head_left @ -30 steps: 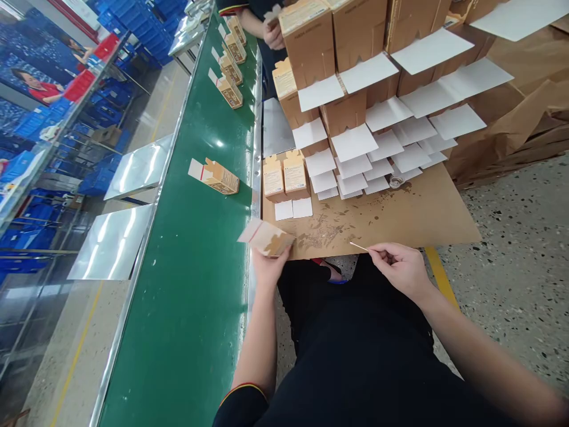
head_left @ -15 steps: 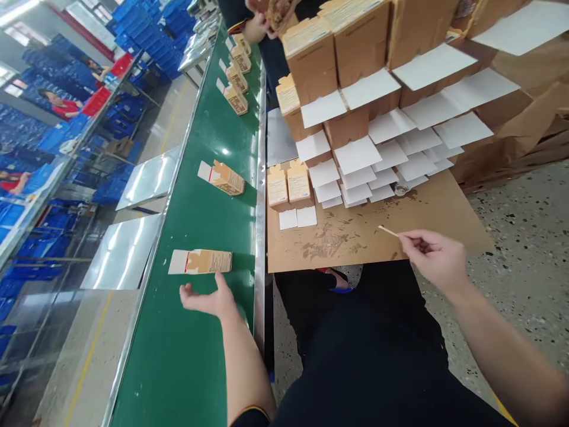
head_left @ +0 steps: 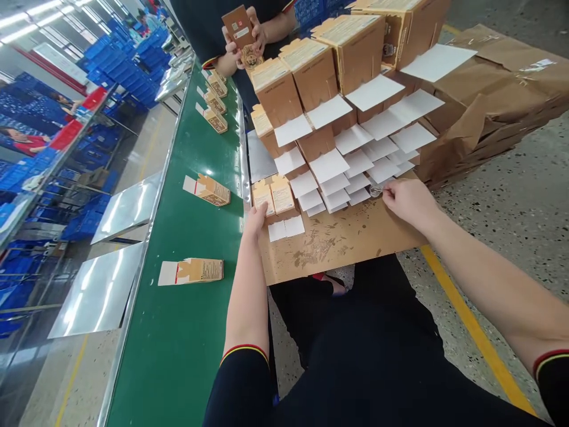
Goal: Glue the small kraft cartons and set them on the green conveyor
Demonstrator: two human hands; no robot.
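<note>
My left hand (head_left: pixel 255 219) is closed around the near left side of a small tan carton (head_left: pixel 264 200), one of two standing side by side on the cardboard sheet (head_left: pixel 351 234). Their white flaps (head_left: pixel 285 228) lie out toward me. At the foot of the carton stack, my right hand (head_left: pixel 411 204) is pinched at a small glass jar (head_left: pixel 376 191). It holds the thin cotton swab seen earlier, now mostly hidden by the fingers and jar. On the green conveyor belt (head_left: pixel 178 344), a carton (head_left: pixel 200 270) with its flap open lies left of my left arm.
Stacked brown cartons (head_left: pixel 317 65) with white flaps rise ahead. Several more cartons (head_left: pixel 208 190) sit along the belt. Across the stack, a co-worker's hands (head_left: pixel 258 32) hold a brown carton. Brown paper-covered goods (head_left: pixel 484 112) lie at right.
My left hand let go of a carton on the belt and moved right onto a carton on the cardboard. My right hand carried the swab forward to the jar.
</note>
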